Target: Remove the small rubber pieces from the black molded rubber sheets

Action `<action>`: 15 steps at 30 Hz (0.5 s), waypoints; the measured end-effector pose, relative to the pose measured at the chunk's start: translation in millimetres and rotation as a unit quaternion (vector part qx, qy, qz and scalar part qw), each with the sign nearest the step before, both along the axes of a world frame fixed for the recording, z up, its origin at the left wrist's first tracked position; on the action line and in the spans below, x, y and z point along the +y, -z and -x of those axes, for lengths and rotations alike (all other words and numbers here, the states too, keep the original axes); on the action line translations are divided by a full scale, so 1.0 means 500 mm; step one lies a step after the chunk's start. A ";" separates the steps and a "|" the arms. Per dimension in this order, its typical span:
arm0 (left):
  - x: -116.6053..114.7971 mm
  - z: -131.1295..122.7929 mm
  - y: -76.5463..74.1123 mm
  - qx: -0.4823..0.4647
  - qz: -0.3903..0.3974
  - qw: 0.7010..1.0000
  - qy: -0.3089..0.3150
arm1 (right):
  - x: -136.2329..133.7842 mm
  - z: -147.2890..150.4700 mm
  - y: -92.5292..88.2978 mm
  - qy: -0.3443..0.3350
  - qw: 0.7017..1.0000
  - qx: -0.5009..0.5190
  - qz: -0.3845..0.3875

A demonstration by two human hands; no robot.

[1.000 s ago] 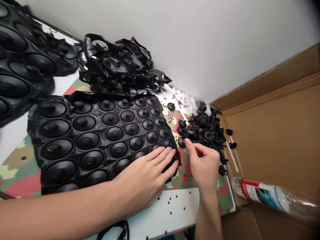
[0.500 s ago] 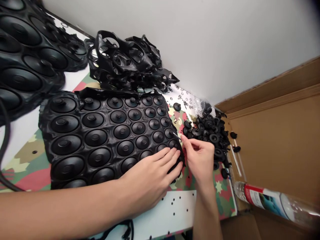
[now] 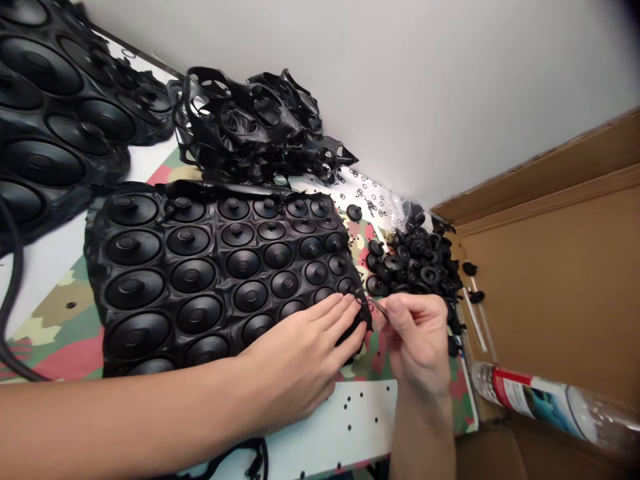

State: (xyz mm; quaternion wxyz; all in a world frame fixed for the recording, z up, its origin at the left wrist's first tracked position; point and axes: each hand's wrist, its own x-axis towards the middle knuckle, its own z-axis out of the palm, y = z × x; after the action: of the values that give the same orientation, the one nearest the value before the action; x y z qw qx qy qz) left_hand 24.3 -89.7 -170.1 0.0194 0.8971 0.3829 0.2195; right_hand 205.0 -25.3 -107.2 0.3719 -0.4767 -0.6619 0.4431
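1. Black molded sheet (image 3: pixel 225 287), rubbery in look, lies on the tabletop (image 3: pixel 300 433) in the center of the view; rows of round, raised discs cover it, larger at the left and smaller toward the right.
2. Left hand (image 3: pixel 313 350) rests palm down on the sheet's lower right part, fingers extended side by side, open and grasping nothing; its forearm crosses the sheet's near edge.
3. Right hand (image 3: pixel 417 337) is closed, pinching a thin tool (image 3: pixel 379 308) between thumb and fingers just beyond the sheet's right edge. The tool's tip points toward the left fingertips; whether it touches the sheet is too small to tell.
4. Just behind the right hand sits a pile of loose black discs (image 3: pixel 425 263).
5. Beyond the sheet's far edge stands a tangled heap of black webbing (image 3: pixel 250 127), full of round holes, near a pale wall (image 3: pixel 400 87).
6. At the upper left is a second disc-covered sheet (image 3: pixel 60 113), with a black cable (image 3: pixel 14 287) in front.
7. A camouflage-patterned covering (image 3: pixel 55 350) shows around the central sheet.
8. At the right, a clear bottle (image 3: pixel 540 403) lies beside brown cardboard (image 3: pixel 565 267).
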 end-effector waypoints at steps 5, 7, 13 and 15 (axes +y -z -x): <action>-0.001 -0.003 0.006 0.008 -0.006 1.000 0.001 | 0.018 0.015 -0.020 0.087 0.986 -0.112 -0.086; -0.002 -0.003 0.008 0.009 -0.004 1.000 -0.001 | 0.037 0.018 -0.017 0.113 0.969 -0.191 -0.111; -0.003 -0.004 0.009 0.002 -0.003 1.000 0.001 | 0.097 0.033 0.000 0.083 0.930 -0.337 -0.119; -0.003 -0.004 0.011 0.002 -0.006 1.000 -0.001 | 0.112 0.041 0.003 0.068 0.926 -0.353 -0.113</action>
State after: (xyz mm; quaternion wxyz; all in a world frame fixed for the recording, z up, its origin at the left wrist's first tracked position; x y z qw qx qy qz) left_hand 26.1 -91.0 -175.7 0.0137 0.8972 0.3825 0.2203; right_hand 184.6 30.5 -108.9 0.1950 -0.6013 -0.7617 0.1420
